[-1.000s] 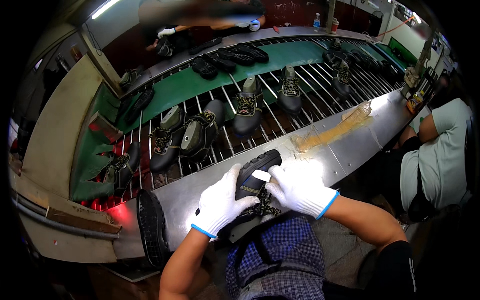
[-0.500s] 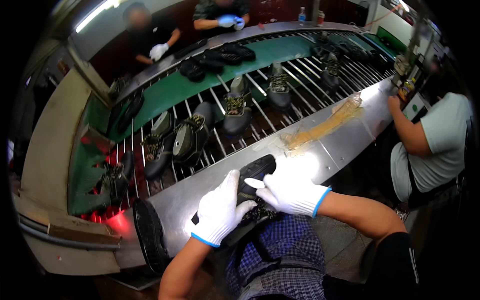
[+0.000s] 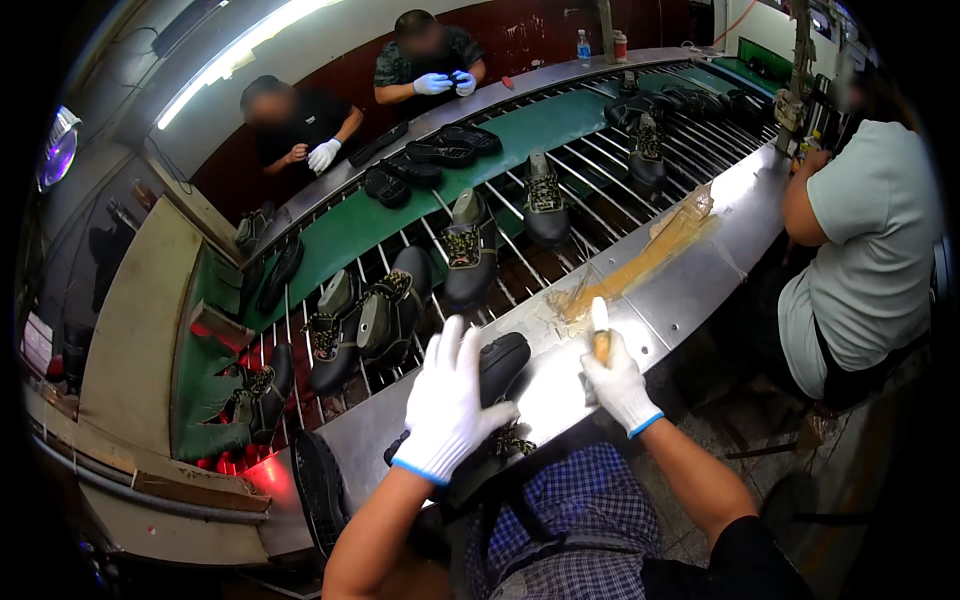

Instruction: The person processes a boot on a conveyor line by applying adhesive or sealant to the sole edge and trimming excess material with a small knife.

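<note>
Black shoe (image 3: 497, 372) under left grip (image 3: 445, 405); brush (image 3: 600, 330) in right grip (image 3: 617, 380)

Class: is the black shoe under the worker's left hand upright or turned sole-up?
Sole-up: the left hand presses the black shoe, its smooth sole facing upward, laces below.

A long steel counter (image 3: 700, 290) is curved beside a green conveyor (image 3: 420, 200) of metal rods. A dark red wall (image 3: 520, 40) is lit by 1 fluorescent tube (image 3: 240, 55) overhead.
</note>
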The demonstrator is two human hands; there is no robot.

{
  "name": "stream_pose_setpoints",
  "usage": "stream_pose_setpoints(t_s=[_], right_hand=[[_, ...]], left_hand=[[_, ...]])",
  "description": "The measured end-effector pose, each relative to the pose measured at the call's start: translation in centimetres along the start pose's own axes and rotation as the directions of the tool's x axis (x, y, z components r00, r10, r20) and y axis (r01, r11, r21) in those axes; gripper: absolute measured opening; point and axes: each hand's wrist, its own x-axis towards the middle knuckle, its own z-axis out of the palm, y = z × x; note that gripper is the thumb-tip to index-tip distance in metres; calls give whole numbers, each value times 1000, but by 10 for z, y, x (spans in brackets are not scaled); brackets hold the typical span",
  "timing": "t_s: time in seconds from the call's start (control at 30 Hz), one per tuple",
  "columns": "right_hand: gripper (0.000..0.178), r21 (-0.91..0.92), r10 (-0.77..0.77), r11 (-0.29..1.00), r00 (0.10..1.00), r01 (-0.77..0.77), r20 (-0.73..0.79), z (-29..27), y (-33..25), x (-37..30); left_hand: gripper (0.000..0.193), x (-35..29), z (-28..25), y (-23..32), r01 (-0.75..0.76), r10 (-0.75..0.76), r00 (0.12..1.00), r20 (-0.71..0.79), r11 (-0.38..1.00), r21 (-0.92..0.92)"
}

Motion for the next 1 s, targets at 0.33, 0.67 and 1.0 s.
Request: stream_pose_setpoints(t_s=[0.33, 0.67, 1.0], right_hand=[[46, 283, -118, 959, 917, 5, 382, 14, -3, -14], [50, 310, -379, 921, 724, 236, 577, 33, -111, -118], [54, -466, -412, 301, 554, 832, 724, 87, -86, -108]], left_hand=[[83, -19, -76, 12, 75, -88, 991, -98, 989, -127], [88, -192, -49, -134, 609, -613, 773, 162, 648, -457], [83, -139, -58, -129, 206, -182, 978, 101, 911, -358]])
